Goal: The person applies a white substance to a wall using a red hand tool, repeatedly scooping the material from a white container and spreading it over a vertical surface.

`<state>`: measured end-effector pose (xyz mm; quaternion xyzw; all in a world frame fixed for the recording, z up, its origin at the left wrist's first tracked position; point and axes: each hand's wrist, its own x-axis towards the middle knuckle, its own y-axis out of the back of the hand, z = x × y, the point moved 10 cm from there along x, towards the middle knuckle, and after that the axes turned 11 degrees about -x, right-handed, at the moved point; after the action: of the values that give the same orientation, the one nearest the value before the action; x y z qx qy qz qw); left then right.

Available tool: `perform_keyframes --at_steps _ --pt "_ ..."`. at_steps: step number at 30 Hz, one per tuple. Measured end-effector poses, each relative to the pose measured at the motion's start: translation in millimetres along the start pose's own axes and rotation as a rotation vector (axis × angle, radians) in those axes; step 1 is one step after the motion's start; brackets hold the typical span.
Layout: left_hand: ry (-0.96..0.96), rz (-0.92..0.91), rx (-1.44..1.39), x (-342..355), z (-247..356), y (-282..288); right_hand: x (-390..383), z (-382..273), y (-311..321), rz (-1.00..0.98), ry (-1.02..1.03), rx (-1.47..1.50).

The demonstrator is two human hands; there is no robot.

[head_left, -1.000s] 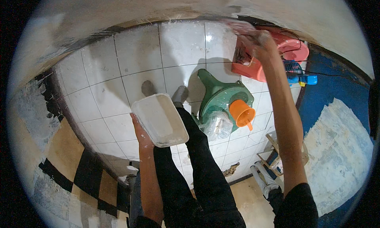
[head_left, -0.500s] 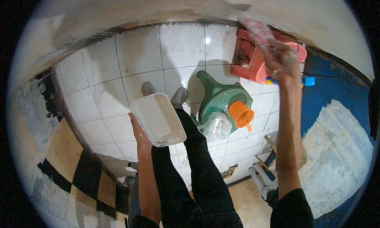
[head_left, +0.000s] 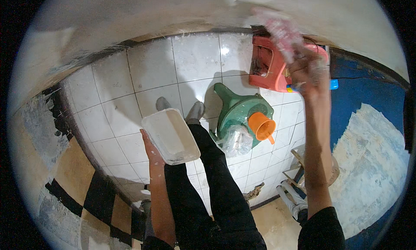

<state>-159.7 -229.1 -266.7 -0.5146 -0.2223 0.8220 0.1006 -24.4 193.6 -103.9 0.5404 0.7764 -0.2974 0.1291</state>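
Note:
My left hand (head_left: 150,147) is closed round the side of a white rectangular plastic tub (head_left: 170,135), supporting it above my legs. Pale residue coats the tub's inside, thickest towards its near end. On the right, my right arm reaches far forward, and my right hand (head_left: 310,72), smeared with white, grips a flat pink-red tool (head_left: 281,31) covered in white smears. Motion blurs this tool, so its exact kind is unclear. Its far end is at the pale wall (head_left: 182,11); whether it touches cannot be told.
A green plastic stool (head_left: 225,100) carries an orange cup (head_left: 262,126) and a clear plastic bag (head_left: 237,141). Beyond it, a pink-red stool (head_left: 271,70) stands near the wall, with a blue-and-yellow object (head_left: 333,84) beside it. Another person's legs (head_left: 291,198) show at lower right.
The view has shifted slightly. My right hand keeps its grip on the pink-red tool, whose far end has moved a little up and left. The tub stays in my left hand.

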Motion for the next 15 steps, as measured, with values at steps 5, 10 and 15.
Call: perform_keyframes --at_steps 5,10,15 --pt "-0.018 0.011 0.011 -3 -2 1 106 149 11 -0.052 -0.176 -0.131" --pt "0.002 0.024 -0.016 1 -5 -2 208 148 4 -0.148 0.166 -0.485" --pt "-0.007 -0.026 -0.049 -19 14 -8 165 114 -53 -0.588 0.458 -1.160"
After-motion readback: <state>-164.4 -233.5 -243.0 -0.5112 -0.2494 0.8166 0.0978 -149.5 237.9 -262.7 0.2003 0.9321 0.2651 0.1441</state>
